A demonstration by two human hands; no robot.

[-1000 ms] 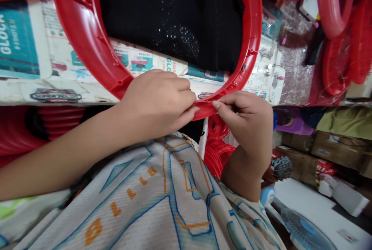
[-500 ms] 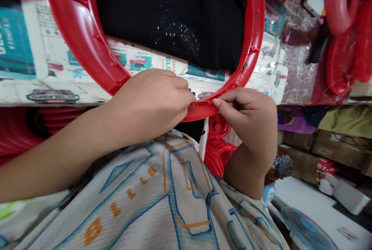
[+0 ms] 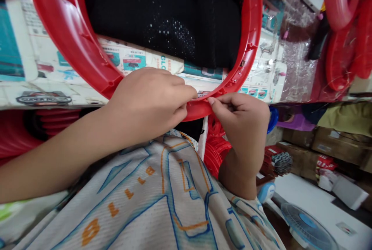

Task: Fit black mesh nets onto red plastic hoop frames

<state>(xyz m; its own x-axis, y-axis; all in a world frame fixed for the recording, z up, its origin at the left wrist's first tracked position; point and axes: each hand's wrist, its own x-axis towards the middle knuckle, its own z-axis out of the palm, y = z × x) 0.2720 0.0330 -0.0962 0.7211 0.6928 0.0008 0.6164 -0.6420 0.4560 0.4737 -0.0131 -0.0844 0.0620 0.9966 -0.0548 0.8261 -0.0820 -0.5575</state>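
Observation:
A big red plastic ring (image 3: 76,48) lies over a paper-covered work surface (image 3: 43,68), with a black mesh panel (image 3: 162,14) inside it. My left hand (image 3: 148,101) grips the ring's near rim, fingers curled over it. My right hand (image 3: 242,116) pinches the same rim just to the right, thumb and forefinger on its edge. The two hands almost touch. My patterned shirt (image 3: 162,199) fills the lower part of the view.
More red plastic rings hang at the upper right (image 3: 343,29) and are stacked under the table (image 3: 216,149) and at the left (image 3: 43,126). Cardboard boxes (image 3: 328,145) stand at the right. A small blue fan (image 3: 305,226) and a wire brush (image 3: 280,163) lie on the floor.
The ring has slid a little to the left under my hands. My right hand moved slightly left and closer to my left hand on the rim.

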